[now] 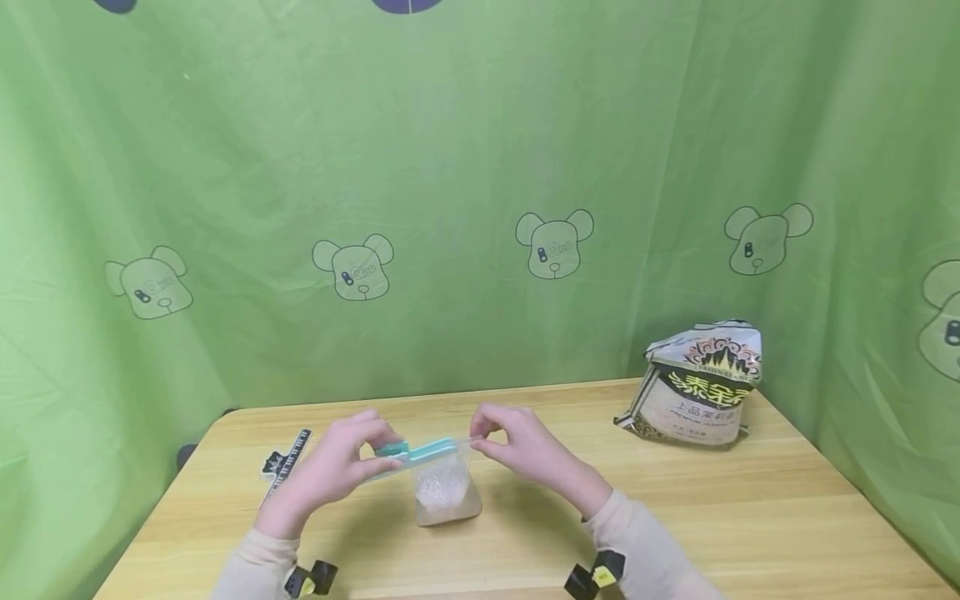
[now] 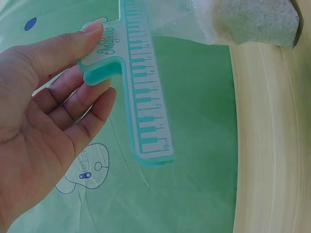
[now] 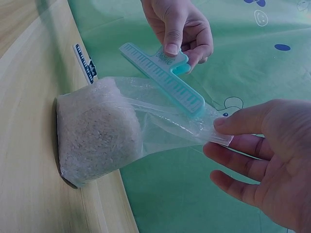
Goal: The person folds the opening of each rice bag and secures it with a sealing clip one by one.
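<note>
At the lower centre of the head view, the bag (image 1: 444, 493) stood on the tabletop (image 1: 750, 517). The left hand (image 1: 341, 458) pinched the clip (image 1: 431, 451) between thumb and fingers; the right hand (image 1: 522, 442) pinched the bag's top edge. Keeping that edge taut and flat seemed best for even clamping.

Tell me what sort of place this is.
Likely a staged filming booth, not a kitchen: a green curtain printed with cartoon animal faces hangs behind and beside the wooden table, and black wrist cameras are worn.
</note>
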The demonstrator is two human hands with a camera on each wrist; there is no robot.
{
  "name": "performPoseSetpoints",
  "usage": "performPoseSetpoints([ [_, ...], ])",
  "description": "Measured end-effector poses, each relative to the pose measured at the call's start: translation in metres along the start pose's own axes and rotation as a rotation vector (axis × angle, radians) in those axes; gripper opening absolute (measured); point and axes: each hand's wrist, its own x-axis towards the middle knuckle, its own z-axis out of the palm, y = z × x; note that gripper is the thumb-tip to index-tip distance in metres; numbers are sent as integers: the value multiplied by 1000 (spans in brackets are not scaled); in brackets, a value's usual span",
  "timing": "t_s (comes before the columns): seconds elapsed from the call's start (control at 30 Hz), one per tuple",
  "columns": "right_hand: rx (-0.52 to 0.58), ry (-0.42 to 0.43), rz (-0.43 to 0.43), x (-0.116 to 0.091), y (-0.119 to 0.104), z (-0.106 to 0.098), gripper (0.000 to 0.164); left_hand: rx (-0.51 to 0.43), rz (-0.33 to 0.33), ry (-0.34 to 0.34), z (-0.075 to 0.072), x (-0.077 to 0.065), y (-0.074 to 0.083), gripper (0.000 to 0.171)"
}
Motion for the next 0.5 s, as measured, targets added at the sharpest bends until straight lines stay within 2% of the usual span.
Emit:
performPoseSetpoints([
  [0.5,-6,14,-21,-1,1,0,8,-6,-5,18,7,2,2,20],
])
